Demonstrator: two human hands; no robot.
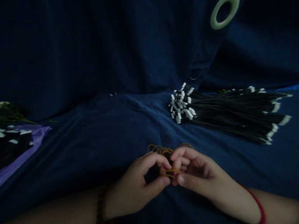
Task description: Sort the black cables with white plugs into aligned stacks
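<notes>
Between my two hands a yellow-brown rubber band (pixel 171 170) is held, slightly stretched into a narrow loop. My left hand (pixel 142 177) grips one end of it with thumb and fingers. The other end is in the closed fingers of my right hand (pixel 198 174). Just beyond the fingertips lies a loose pile of similar rubber bands (pixel 161 149), partly hidden by the hands. Farther off to the right rests a thick bundle of black cables (pixel 229 110) with white connectors (pixel 181 105) at its near-left end and more white ends at the right.
Dark blue cloth (pixel 112 130) covers the surface and the back. At the left edge a purple plastic bag (pixel 38 135) holds black items with white ends, beside green stems (pixel 18 117). A pale tape-like ring (pixel 218 25) is at the upper right.
</notes>
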